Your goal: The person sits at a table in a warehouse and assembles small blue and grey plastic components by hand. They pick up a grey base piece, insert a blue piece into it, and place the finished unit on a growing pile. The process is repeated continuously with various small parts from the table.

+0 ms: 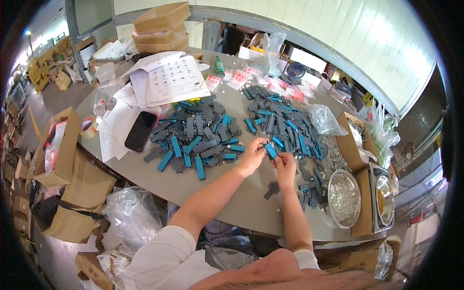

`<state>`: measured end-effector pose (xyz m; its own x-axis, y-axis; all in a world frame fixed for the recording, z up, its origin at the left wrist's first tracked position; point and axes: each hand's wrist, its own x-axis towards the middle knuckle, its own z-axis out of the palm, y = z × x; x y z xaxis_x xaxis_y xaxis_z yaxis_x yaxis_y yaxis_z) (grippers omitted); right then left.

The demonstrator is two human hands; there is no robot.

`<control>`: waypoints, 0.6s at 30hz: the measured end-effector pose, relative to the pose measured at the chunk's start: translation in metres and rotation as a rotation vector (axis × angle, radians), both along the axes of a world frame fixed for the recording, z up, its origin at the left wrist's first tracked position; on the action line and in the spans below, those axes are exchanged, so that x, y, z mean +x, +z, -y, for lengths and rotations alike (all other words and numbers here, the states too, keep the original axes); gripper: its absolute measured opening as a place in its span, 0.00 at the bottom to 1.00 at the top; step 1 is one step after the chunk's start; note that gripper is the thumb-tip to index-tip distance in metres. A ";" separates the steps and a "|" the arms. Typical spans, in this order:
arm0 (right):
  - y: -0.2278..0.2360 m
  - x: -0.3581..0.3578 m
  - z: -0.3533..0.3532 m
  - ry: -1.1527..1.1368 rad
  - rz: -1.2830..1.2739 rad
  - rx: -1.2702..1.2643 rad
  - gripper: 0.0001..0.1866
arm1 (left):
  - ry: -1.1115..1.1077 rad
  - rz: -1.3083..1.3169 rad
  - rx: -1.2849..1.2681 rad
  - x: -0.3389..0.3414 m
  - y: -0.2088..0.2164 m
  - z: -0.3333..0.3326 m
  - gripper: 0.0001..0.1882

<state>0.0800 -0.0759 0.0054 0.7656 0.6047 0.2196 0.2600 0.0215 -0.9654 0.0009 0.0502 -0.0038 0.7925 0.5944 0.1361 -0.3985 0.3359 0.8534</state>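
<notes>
Blue part pinched left of the metal bowl

The grey surface carries the bowl. Far left of the bowl spreads a first heap; a second heap reaches close to it. Also left of the bowl, the left hand and right hand both clamp their fingertips on the part.

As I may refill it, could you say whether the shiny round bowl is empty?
Not empty: small white pieces lie inside the shiny round bowl.

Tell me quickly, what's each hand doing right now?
Left hand: closed, holding the far end of a blue piece.
Right hand: closed on its near end.
</notes>
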 end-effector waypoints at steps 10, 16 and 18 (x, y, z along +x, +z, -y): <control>0.017 -0.021 -0.002 -0.158 0.156 -0.125 0.09 | 0.029 0.048 0.022 0.003 -0.006 0.004 0.13; -0.038 0.021 0.009 0.068 0.280 -0.204 0.14 | 0.040 0.079 0.120 0.006 -0.008 0.002 0.11; 0.013 -0.009 0.012 0.154 0.279 -0.291 0.14 | 0.005 0.040 0.051 0.006 -0.012 -0.002 0.13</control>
